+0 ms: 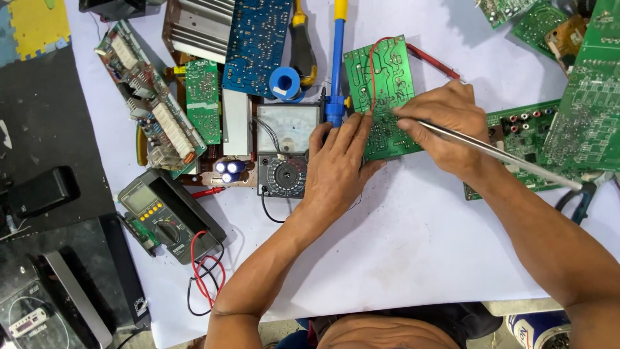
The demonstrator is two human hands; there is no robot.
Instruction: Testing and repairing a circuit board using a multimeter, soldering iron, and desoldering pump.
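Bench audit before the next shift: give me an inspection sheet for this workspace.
Surface: white sheet, pen-marked, over a dark bench.
Job's things: green board with a red wire across it; thin metal tool.
Clutter: blue board, heat sink, solder reel, analog meter, digital meter, more green boards at right.
Hands: left hand steadies the green board's lower edge; right hand holds the tool to its face.
Cables: red and black leads looped by the digital meter.
Surroundings: black devices at left; foam mat, top left.
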